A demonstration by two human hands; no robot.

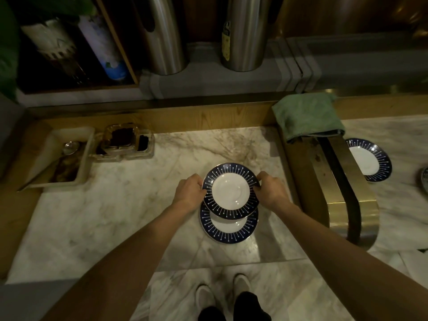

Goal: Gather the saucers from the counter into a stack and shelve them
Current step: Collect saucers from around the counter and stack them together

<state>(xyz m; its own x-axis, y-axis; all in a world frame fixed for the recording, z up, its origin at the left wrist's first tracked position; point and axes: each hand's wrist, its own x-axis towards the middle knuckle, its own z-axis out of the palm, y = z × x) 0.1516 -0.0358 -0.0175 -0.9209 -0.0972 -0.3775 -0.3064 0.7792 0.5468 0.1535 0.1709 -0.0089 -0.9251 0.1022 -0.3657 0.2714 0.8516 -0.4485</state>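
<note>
While our left hand (190,192) and right hand (271,191) clamp the opposite rims of the upper saucer (231,192) at frame centre, it sits between them, overlapping the lower saucer (228,230) lying on the marble counter (115,205) just below. We see a third saucer (370,159) well apart at right, beyond the brass rail (347,193), near a green cloth (308,117).

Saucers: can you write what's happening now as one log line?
step: stacking | left hand + right hand: holding top saucer | below: second saucer on counter | third saucer: apart, right
</note>
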